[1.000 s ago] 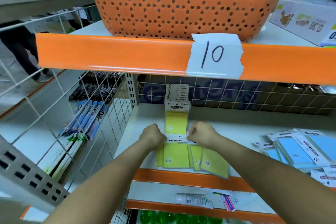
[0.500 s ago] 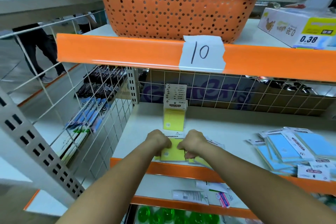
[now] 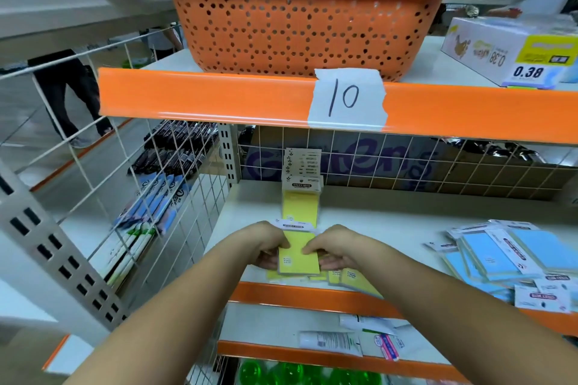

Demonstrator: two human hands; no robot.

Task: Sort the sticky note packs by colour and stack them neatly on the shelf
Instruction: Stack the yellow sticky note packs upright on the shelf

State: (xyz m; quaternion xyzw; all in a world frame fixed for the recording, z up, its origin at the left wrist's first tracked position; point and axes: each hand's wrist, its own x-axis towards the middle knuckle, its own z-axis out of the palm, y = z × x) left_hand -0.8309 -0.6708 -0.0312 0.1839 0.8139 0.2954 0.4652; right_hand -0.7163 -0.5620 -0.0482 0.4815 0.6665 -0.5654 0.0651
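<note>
Both hands hold one stack of yellow sticky note packs (image 3: 298, 261) near the front of the white shelf (image 3: 375, 225). My left hand (image 3: 266, 244) grips its left edge and my right hand (image 3: 333, 248) grips its right edge, fingers curled round it. More yellow packs (image 3: 356, 281) lie loose under and right of the stack, by the shelf's front lip. Behind them another yellow pack (image 3: 301, 206) lies flat, with a pack (image 3: 302, 166) leaning upright on the back grid. A loose heap of blue sticky note packs (image 3: 513, 256) covers the shelf's right side.
An orange perforated basket (image 3: 300, 12) sits on the shelf above, over a paper label reading 10 (image 3: 346, 98). A wire grid (image 3: 162, 184) walls the left side. Tubes (image 3: 331, 341) lie on the shelf below. A person's legs (image 3: 65, 94) stand in the aisle at left.
Both hands drew back from the rear yellow pack to the front pile and closed round a stack of yellow packs. The camera view shifted a little to the left.
</note>
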